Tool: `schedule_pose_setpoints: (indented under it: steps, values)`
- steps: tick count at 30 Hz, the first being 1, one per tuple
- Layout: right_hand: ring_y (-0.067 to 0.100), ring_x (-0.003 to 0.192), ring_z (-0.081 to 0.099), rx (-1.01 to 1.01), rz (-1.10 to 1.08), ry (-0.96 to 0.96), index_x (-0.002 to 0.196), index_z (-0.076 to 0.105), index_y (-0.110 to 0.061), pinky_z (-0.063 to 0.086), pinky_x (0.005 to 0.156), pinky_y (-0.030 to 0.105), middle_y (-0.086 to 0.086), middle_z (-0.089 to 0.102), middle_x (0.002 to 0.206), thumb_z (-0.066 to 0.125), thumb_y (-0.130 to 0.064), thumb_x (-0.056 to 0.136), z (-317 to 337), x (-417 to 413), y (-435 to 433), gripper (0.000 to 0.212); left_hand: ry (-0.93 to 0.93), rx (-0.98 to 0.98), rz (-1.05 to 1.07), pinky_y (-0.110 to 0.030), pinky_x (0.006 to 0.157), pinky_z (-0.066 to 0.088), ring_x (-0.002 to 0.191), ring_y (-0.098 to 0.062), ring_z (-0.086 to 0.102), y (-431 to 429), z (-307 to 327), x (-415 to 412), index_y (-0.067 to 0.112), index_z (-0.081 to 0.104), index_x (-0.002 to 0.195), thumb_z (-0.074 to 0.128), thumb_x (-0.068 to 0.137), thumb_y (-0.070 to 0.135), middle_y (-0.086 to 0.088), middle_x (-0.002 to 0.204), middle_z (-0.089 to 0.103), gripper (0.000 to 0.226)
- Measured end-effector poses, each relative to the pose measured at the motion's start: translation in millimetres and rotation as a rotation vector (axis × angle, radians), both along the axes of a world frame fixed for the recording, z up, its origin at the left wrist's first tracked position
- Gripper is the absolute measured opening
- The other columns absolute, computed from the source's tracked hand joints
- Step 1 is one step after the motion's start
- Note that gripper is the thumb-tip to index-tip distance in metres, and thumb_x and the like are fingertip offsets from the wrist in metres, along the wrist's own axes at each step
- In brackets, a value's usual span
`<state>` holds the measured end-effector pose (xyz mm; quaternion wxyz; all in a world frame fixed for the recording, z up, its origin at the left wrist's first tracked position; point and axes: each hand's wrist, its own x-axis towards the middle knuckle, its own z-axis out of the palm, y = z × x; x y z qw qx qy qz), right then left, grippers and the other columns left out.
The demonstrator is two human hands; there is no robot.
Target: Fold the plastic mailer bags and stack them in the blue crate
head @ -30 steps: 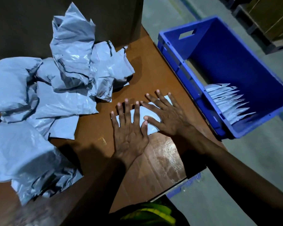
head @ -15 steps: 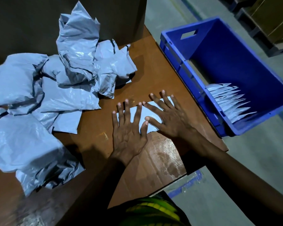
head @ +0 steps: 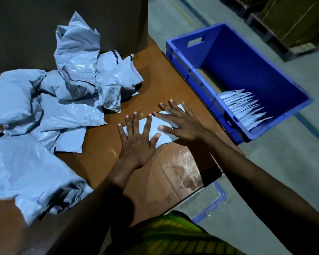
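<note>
— Two hands on the item. State of each?
— Left hand [head: 136,144] lies flat, fingers straight and spread, pressing the folded mailer [head: 167,138] onto the worktop [head: 169,166]. Right hand [head: 184,126] is flat as well, fingers splayed over the mailer's right part. Neither hand curls round anything. The two index tips sit just beside each other.

— Location of the item?
— On the worktop, near its right edge. Both palms cover most of it. Pale strips show between the fingers, and one corner shows past the right fingertips.

— Markings?
— Print cannot be made out on any bag in this dim light. The pile of loose mailers [head: 72,85] shows only dark strips along some edges.

— Obstructions?
— The pile is cut off at the left of the view, and its near part is blurred. The folded stack [head: 245,109] stands on edge at the near end of the blue crate [head: 256,70], its lower part hidden behind the crate's wall. Whether the crate touches the worktop cannot be told.

— Margins?
— Bare brown surface shows between pile and hands, and from the hands to the near edge. The crate sits just past the right edge. A dark upright panel [head: 81,11] closes the far side behind the pile. Blue tape [head: 219,196] marks the floor [head: 284,172] by the near corner.
</note>
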<state>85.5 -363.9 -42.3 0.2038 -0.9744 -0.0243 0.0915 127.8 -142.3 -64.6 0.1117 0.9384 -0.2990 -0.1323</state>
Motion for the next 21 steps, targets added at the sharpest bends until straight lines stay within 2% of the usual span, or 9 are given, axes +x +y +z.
schedule_pose_setpoints:
  steps: [3,6,7,9,12,14,16,19,21]
  values:
    - [0.016,0.160,0.013,0.085,-0.019,-0.005,0.162,0.028,-0.042,-0.003,0.127,0.059,-0.006,0.030,0.170,0.062,-0.074,0.088,22.3,2.3,-11.7,0.087,0.074,0.005,-0.042,-0.063,0.120,-0.017,0.158,-0.037,-0.010,2.9,21.5,15.3,0.028,-0.004,0.166,0.039,0.103,0.063,-0.013,0.172,-0.003,0.084]
    - [0.016,0.147,0.037,-0.086,-0.001,-0.026,0.159,0.034,-0.042,-0.007,0.127,0.053,-0.004,0.052,0.152,0.073,-0.080,0.072,40.0,5.2,-14.1,0.103,-0.041,-0.017,-0.061,-0.056,0.122,0.008,0.147,-0.035,0.028,-3.3,49.3,23.2,0.018,0.023,0.162,0.074,0.085,0.061,-0.013,0.157,0.038,0.102]
    - [0.012,0.135,0.044,-0.086,-0.011,-0.020,0.155,0.042,-0.040,-0.003,0.127,0.050,-0.007,0.058,0.139,0.076,-0.079,0.069,46.9,7.0,-15.2,0.100,-0.054,-0.016,-0.063,-0.052,0.118,0.020,0.141,-0.035,0.035,-6.2,59.4,24.8,0.017,0.032,0.157,0.084,0.075,0.059,-0.013,0.151,0.044,0.106]
    - [0.010,0.114,0.050,-0.053,-0.029,-0.040,0.137,0.063,-0.034,0.027,0.117,0.044,-0.010,0.057,0.111,0.084,-0.068,0.070,64.7,9.0,-17.9,0.078,-0.104,-0.041,-0.062,-0.046,0.104,0.036,0.129,-0.036,0.044,-10.9,79.3,25.1,0.015,0.052,0.142,0.094,0.062,0.050,-0.015,0.137,0.052,0.096]
    - [0.018,0.085,0.056,-0.067,0.005,-0.337,0.102,0.081,-0.023,0.047,0.074,0.040,-0.006,0.056,0.087,0.088,-0.037,0.080,86.3,5.7,-25.1,0.027,-0.357,-0.189,-0.044,-0.045,0.078,0.044,0.101,-0.039,0.057,-9.3,97.3,22.3,0.009,0.071,0.108,0.091,0.066,0.023,-0.018,0.110,0.059,0.049]
    - [0.017,0.088,0.054,-0.104,-0.051,-0.575,0.107,0.083,-0.025,0.045,0.076,0.036,-0.002,0.062,0.093,0.080,-0.023,0.087,88.8,-3.1,-27.1,0.020,-0.584,-0.371,-0.026,-0.044,0.068,0.046,0.088,-0.040,0.060,-4.9,95.1,18.7,0.008,0.073,0.102,0.081,0.071,0.006,-0.018,0.102,0.061,0.032]
    - [0.019,0.096,0.054,-0.157,-0.101,-0.688,0.117,0.080,-0.029,0.038,0.083,0.033,0.001,0.064,0.102,0.073,-0.015,0.089,78.6,-16.2,-24.4,0.032,-0.714,-0.493,-0.033,-0.044,0.073,0.045,0.092,-0.038,0.058,0.8,79.3,12.5,0.009,0.074,0.112,0.067,0.077,-0.001,-0.018,0.107,0.064,0.036]
    - [0.027,0.098,0.061,-0.135,-0.072,-0.583,0.121,0.078,-0.025,0.047,0.084,0.040,0.005,0.068,0.107,0.073,-0.003,0.087,37.1,-40.6,-16.4,0.042,-0.666,-0.517,-0.073,-0.047,0.086,0.047,0.104,-0.037,0.059,17.7,36.8,-4.3,0.006,0.072,0.123,0.055,0.075,-0.007,-0.021,0.116,0.067,0.053]
    - [0.024,0.105,0.060,-0.063,-0.083,-0.411,0.125,0.076,-0.027,0.050,0.089,0.046,0.001,0.068,0.113,0.077,-0.031,0.089,14.6,-59.2,-6.7,0.036,-0.543,-0.459,-0.081,-0.049,0.091,0.049,0.110,-0.038,0.062,32.2,10.6,-19.3,0.005,0.071,0.127,0.054,0.071,-0.003,-0.022,0.120,0.067,0.059]
